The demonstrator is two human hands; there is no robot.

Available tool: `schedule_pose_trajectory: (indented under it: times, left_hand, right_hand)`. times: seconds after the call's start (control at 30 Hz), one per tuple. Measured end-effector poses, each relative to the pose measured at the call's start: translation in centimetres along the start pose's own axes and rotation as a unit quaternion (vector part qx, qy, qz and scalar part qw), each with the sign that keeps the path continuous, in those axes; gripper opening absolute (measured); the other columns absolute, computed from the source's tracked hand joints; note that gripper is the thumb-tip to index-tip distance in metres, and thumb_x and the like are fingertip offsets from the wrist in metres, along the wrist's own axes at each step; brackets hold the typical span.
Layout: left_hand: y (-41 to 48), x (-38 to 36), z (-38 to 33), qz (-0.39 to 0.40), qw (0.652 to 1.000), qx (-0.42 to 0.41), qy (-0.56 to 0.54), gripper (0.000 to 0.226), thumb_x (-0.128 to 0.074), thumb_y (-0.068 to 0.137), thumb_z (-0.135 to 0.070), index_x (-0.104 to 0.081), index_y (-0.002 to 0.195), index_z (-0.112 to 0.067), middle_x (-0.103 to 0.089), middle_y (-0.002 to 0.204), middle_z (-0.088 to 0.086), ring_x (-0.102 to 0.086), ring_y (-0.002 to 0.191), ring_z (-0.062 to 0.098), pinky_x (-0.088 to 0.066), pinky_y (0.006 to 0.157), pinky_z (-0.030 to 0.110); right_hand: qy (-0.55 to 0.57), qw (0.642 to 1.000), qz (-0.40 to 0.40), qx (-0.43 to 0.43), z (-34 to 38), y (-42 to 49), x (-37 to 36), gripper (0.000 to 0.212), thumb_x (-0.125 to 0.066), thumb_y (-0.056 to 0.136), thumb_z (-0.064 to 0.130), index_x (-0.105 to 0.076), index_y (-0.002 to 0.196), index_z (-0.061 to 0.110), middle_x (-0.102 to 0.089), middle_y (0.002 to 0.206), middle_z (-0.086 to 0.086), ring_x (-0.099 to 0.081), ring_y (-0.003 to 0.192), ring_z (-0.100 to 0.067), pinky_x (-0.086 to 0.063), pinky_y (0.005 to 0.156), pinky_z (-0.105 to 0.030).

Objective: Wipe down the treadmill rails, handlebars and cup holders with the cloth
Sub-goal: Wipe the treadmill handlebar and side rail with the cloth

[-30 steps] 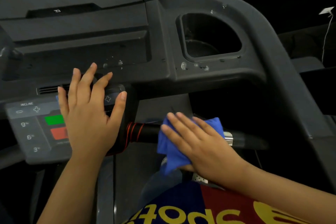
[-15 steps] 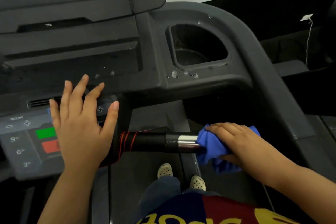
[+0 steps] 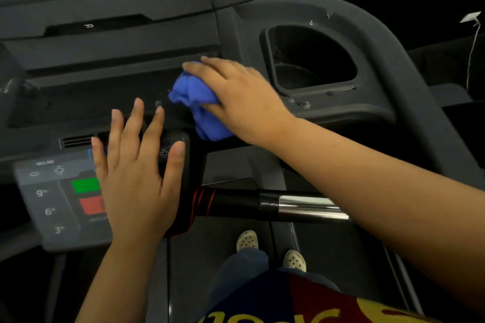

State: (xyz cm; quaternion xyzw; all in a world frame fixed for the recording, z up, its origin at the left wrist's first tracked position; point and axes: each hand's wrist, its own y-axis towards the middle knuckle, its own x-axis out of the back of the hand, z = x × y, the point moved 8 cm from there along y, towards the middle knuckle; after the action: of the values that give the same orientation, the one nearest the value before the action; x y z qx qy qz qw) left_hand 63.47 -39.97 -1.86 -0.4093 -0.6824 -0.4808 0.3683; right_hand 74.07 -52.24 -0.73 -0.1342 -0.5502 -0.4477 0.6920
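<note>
Moved off chrome-tipped handlebar (image 3: 301, 206) to matte console tray at 11 o'clock: right hand (image 3: 244, 97) closed over crumpled blue cloth (image 3: 199, 105), left hand (image 3: 136, 178) flat, fingers spread, empty, on button panel (image 3: 47, 199).

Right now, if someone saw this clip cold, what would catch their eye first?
The bright blue cloth, bunched under the right hand, presses on the dark console tray just left of the cup holder. The left hand lies flat and spread over the control panel, partly covering its green and red buttons. Below, the handlebar with its chrome section runs across, bare.
</note>
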Motion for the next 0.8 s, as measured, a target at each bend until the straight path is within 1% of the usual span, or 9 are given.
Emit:
schedule_pose_trajectory:
  times: [0.07,0.13,0.2,0.27,0.4,0.47,0.57,0.67,0.8]
  left_hand:
    - [0.0,0.0,0.0,-0.003,1.0,-0.003,-0.001,0.057,-0.023,0.095,-0.051,-0.037,0.143,-0.023,-0.025,0.155,0.0,-0.011,0.145,0.019,0.0,0.116,0.041]
    - [0.0,0.0,-0.1,-0.008,1.0,-0.004,-0.002,0.056,-0.026,0.095,-0.049,-0.038,0.142,-0.023,-0.026,0.155,0.0,-0.012,0.145,0.02,0.0,0.116,0.04]
    - [0.0,0.0,-0.1,-0.008,1.0,-0.003,0.002,0.055,-0.028,0.094,-0.049,-0.039,0.142,-0.023,-0.026,0.154,0.001,-0.012,0.145,0.021,0.001,0.115,0.038]
    - [0.0,0.0,-0.1,-0.008,1.0,-0.005,0.005,0.054,-0.03,0.094,-0.048,-0.039,0.141,-0.022,-0.026,0.154,0.001,-0.012,0.145,0.021,0.0,0.115,0.04]
    - [0.1,0.0,-0.1,-0.003,1.0,-0.004,0.005,0.055,-0.03,0.094,-0.047,-0.041,0.141,-0.02,-0.026,0.154,0.002,-0.013,0.144,0.022,-0.002,0.115,0.043]
    - [0.1,0.2,-0.2,-0.007,1.0,-0.004,-0.001,0.054,-0.032,0.094,-0.046,-0.042,0.14,-0.019,-0.026,0.154,0.002,-0.014,0.144,0.023,-0.002,0.115,0.042]
    - [0.2,0.2,-0.3,-0.005,1.0,-0.004,0.0,0.054,-0.033,0.093,-0.046,-0.042,0.14,-0.019,-0.027,0.154,0.003,-0.014,0.144,0.023,-0.002,0.115,0.042]
    - [0.1,0.2,-0.2,-0.007,1.0,-0.003,0.005,0.053,-0.034,0.093,-0.045,-0.042,0.14,-0.021,-0.027,0.154,0.001,-0.014,0.144,0.023,-0.003,0.115,0.043]
    - [0.0,0.1,-0.1,-0.004,1.0,-0.002,0.01,0.053,-0.034,0.093,-0.045,-0.041,0.141,-0.022,-0.026,0.154,0.001,-0.013,0.145,0.022,-0.003,0.115,0.044]
  right_hand:
    - [-0.036,0.998,0.026,-0.041,-0.2,0.8,-1.8,0.057,-0.038,0.089,0.059,-0.047,0.137,0.028,-0.05,0.14,-0.004,-0.039,0.134,-0.024,-0.027,0.108,-0.041]
    - [-0.054,0.997,0.045,-0.039,-0.1,0.4,-2.6,0.066,-0.032,0.085,0.07,-0.045,0.137,0.033,-0.047,0.142,-0.004,-0.034,0.137,-0.025,-0.022,0.112,-0.045]
    - [-0.078,0.996,0.052,0.004,0.1,-0.1,-2.6,0.065,-0.03,0.086,0.07,-0.043,0.139,0.034,-0.049,0.14,-0.005,-0.039,0.133,-0.027,-0.025,0.109,-0.047]
    - [-0.097,0.993,0.049,0.047,0.1,-0.6,-2.4,0.062,-0.03,0.089,0.065,-0.043,0.139,0.032,-0.05,0.139,-0.007,-0.044,0.128,-0.029,-0.029,0.105,-0.048]
    - [-0.112,0.988,0.076,0.079,-1.6,-1.8,-2.4,0.072,-0.033,0.085,0.067,-0.032,0.145,0.028,-0.034,0.15,-0.013,-0.034,0.135,-0.036,-0.03,0.105,-0.055]
    - [-0.125,0.985,0.077,0.088,-2.5,-2.5,-1.9,0.076,-0.038,0.083,0.068,-0.03,0.146,0.026,-0.03,0.152,-0.015,-0.032,0.136,-0.039,-0.031,0.103,-0.057]
    - [-0.164,0.978,0.074,0.105,-3.6,-3.6,-1.5,0.084,-0.054,0.08,0.066,-0.027,0.148,0.024,-0.028,0.152,-0.016,-0.034,0.135,-0.039,-0.032,0.104,-0.057]
    - [-0.224,0.968,0.063,0.097,-5.4,-5.1,-0.7,0.096,-0.067,0.071,0.063,-0.027,0.147,0.02,-0.033,0.15,-0.016,-0.041,0.131,-0.038,-0.036,0.1,-0.053]
    - [-0.276,0.956,0.081,0.057,-8.3,-6.7,0.7,0.102,-0.074,0.065,0.06,-0.031,0.144,0.012,-0.04,0.145,-0.02,-0.047,0.126,-0.04,-0.039,0.096,-0.052]
